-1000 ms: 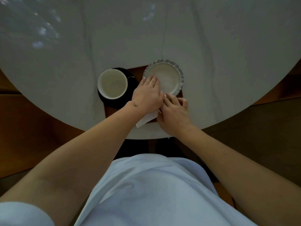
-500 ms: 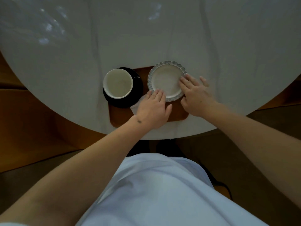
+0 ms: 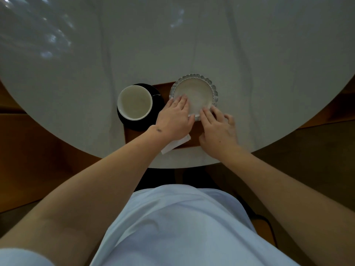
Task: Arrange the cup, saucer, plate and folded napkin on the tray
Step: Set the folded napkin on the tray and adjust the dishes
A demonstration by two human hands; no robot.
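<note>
So there's a round white bench (image 3: 192,45) with a brown wooden tray (image 3: 194,131) near its front edge. A white cup (image 3: 134,102) sits in a black saucer (image 3: 141,123) on the tray's left end. The scalloped plate (image 3: 197,93) is at the back right of the tray. The left hand (image 3: 173,118) lies flat, fingers out, fingertips on the plate's near left edge, not gripping anything. Under it is the folded white napkin (image 3: 174,144), one corner poking off the tray's front. The right hand (image 3: 219,129) has loosely spread fingers touching the plate's near rim, no real grip either.
</note>
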